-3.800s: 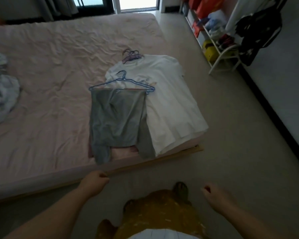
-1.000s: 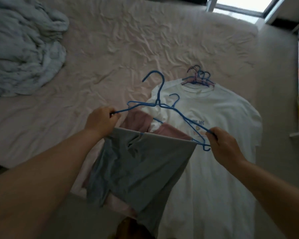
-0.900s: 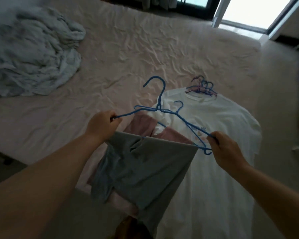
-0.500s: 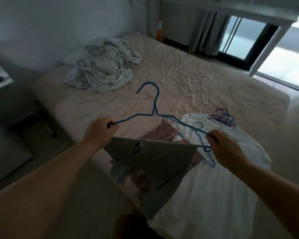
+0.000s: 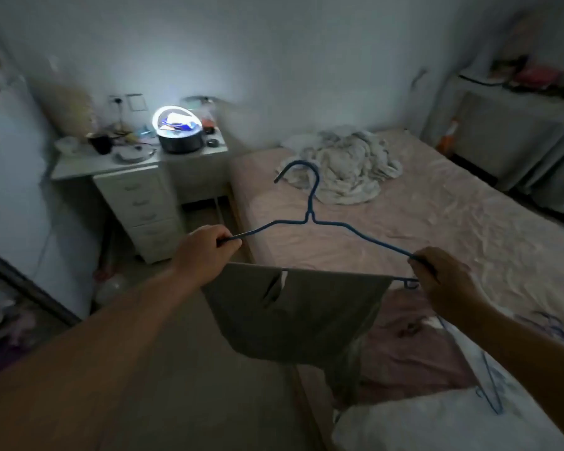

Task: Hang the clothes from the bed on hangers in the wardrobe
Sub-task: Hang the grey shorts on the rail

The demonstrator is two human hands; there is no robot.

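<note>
grey trousers [image 5: 298,307] hang folded over the bottom bar of a blue hanger [image 5: 310,219] held up in the air above the near edge of the bed [image 5: 469,229], in front of the person. both arms reach forward, bare to the elbow. the left hand [image 5: 202,252] has its fingers curled round the hanger's left shoulder end, thumb on top; the right hand [image 5: 443,281] grips the right shoulder end the same way, knuckles toward the camera. the hanger is thin coated wire, a flat triangle with a small loop at the right corner, and its long axis runs left to right, the right end a little lower; the hook points up and curls to the left. the trousers are soft matte cloth, draped loosely, with a slit-like fold near the top and the lowest corner hanging below the mattress edge. under them on the wrinkled pink sheet lie a pink garment [image 5: 414,349] and a white t-shirt [image 5: 437,424] (another blue wire hanger [image 5: 492,385] rests on it). a crumpled pale blanket [image 5: 349,164] sits at the far end, beside a white drawer unit [image 5: 144,203] with a lit lamp [image 5: 176,122].
</note>
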